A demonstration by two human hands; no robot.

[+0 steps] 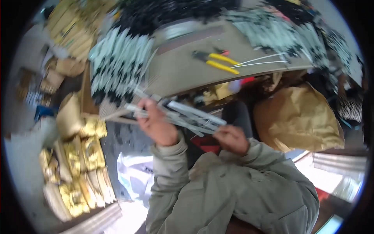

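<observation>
Between my two hands, just in front of the table's near edge, lies a small bunch of long, thin pale strips (pixel 196 113), blurred, some crossing each other. My left hand (pixel 157 124) is closed around their left end, with several ends sticking out past the thumb. At the other end, the fingers of my right hand (pixel 234 139) pinch the strips. What exactly the strips are is not clear. Beyond my left hand, a thick row of similar pale strips with dark ends (pixel 120 58) covers the table's left side.
Pliers with yellow handles (pixel 220 62) lie on the table (pixel 175 70) beside thin white rods. More pale strips (pixel 265 31) are heaped at the back right, and dark pieces (pixel 175 9) at the back. A brown paper bag (pixel 300 117) stands right; gold packets (pixel 78 163) are stacked lower left.
</observation>
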